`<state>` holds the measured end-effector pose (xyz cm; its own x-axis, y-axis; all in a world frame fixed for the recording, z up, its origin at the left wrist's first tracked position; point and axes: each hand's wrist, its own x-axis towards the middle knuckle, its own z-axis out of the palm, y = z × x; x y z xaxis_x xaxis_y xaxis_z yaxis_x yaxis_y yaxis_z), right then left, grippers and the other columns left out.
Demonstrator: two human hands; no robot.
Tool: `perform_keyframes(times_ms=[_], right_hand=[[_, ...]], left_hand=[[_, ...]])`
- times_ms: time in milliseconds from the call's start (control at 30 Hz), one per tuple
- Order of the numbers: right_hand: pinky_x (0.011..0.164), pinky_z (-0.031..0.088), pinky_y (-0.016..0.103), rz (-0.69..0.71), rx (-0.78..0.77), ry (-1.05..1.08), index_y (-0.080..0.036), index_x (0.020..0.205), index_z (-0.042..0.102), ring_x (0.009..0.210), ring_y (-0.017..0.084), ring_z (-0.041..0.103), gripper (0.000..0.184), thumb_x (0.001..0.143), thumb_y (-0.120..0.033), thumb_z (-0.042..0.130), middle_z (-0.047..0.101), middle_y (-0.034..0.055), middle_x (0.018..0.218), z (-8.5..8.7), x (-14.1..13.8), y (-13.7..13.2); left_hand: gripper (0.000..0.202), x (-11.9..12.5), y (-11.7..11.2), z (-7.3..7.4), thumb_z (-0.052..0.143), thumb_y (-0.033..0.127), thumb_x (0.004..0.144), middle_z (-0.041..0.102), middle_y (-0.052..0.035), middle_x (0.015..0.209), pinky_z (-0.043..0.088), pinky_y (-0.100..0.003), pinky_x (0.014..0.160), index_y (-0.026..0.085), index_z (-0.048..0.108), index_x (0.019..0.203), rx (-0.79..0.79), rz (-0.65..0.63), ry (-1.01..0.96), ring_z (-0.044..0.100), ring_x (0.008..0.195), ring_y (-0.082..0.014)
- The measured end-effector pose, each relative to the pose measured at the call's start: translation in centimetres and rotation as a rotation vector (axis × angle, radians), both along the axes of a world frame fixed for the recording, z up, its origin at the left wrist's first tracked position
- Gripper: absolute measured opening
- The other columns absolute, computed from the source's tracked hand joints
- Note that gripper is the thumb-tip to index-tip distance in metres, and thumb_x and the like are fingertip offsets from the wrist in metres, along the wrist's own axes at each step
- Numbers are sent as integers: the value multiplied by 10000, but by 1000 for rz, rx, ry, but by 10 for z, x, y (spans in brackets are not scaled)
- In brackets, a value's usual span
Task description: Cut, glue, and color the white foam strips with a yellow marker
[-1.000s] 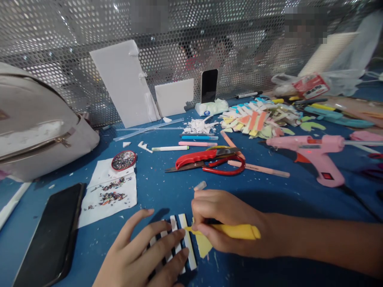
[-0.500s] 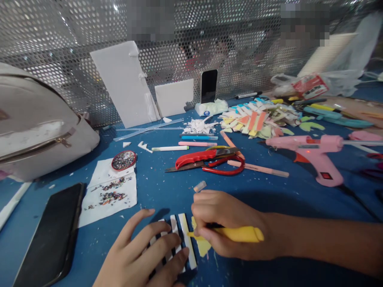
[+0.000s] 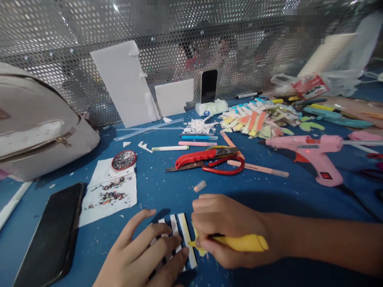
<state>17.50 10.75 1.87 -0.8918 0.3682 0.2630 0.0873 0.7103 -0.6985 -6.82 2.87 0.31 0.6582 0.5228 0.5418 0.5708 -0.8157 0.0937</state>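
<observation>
My right hand (image 3: 227,231) is closed around a yellow marker (image 3: 243,242), its tip on the rightmost white strip (image 3: 187,239). Yellow colour runs along that strip's right side. Several more white strips (image 3: 174,225) lie side by side, partly hidden under the spread fingers of my left hand (image 3: 149,253), which presses them to the blue table. A yellow scrap (image 3: 202,252) lies under my right hand, mostly covered. Just beyond that hand sits a loose marker cap (image 3: 200,186).
Red-handled shears (image 3: 209,159) and several markers lie ahead. A pink glue gun (image 3: 311,151), its light lit, rests at right with its cable. Coloured strips (image 3: 257,119) are piled behind. At left are a phone (image 3: 50,235), a paper with glitter (image 3: 125,199) and a bag (image 3: 44,123).
My right hand and the yellow marker have slid a little toward me along the strip, covering more of the yellow scrap. My left hand stays in place.
</observation>
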Motion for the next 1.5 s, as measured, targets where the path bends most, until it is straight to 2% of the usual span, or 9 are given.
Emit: perform_keyframes(times_ms=[167,233,400,567,800,1000,1233,1333,1500], right_hand=[[670,320,304,-85,89,-17,-222,760,403,653,153,427,148,884,-159,454,515,-27,674,1,-1,-1],[674,322,308,-96,107,-20,-225,763,397,654,157,425,146,883,-158,448,513,-25,673,0,-1,0],[654,304,310,65,75,24,-227,764,377,640,149,447,155,858,-159,479,502,-29,684,0,0,1],[649,295,307,-5,68,24,-227,766,378,641,150,434,159,879,-157,464,526,-29,683,0,-1,1],[631,284,318,97,108,49,-230,743,346,616,148,423,188,839,-167,495,510,-37,661,-1,-1,1],[618,282,324,184,136,102,-246,762,334,629,165,432,175,863,-208,471,513,-40,636,0,-2,0],[649,327,340,242,87,82,-247,727,344,634,178,471,181,875,-223,446,557,-15,634,0,-1,1],[649,342,320,165,-1,146,-232,727,390,613,153,469,151,856,-203,464,544,-24,641,1,1,1],[678,392,280,-125,-89,140,-203,818,521,658,142,477,105,916,-227,494,548,-15,717,6,4,-1]], left_hand=[[273,-3,0,8,461,188,1052,743,64,1019,219,-380,1248,212,733,1056,-53,-24,36,650,1019,-117],[274,-2,1,10,459,167,1046,754,61,1006,227,-352,1250,194,730,1018,-33,-30,40,670,987,-107],[318,3,2,8,426,160,1052,768,61,969,240,-308,1242,179,720,932,28,-12,3,692,921,-90],[312,2,1,10,434,143,1044,770,55,979,258,-308,1233,173,719,921,15,-30,23,695,916,-93],[294,2,2,11,441,172,1051,763,64,978,247,-331,1238,217,731,1026,13,-22,49,693,938,-97],[281,0,0,10,461,150,1030,747,68,963,243,-339,1240,216,731,995,12,-34,62,677,942,-102],[286,0,3,9,467,157,1035,747,62,971,247,-339,1240,223,740,982,10,-32,43,678,939,-97],[290,-1,2,8,458,163,1040,741,58,1015,254,-356,1235,231,738,1071,-14,-40,62,663,982,-109],[291,-4,0,7,456,156,1041,737,46,1039,257,-374,1232,214,733,1108,-32,-61,77,652,1000,-118]])
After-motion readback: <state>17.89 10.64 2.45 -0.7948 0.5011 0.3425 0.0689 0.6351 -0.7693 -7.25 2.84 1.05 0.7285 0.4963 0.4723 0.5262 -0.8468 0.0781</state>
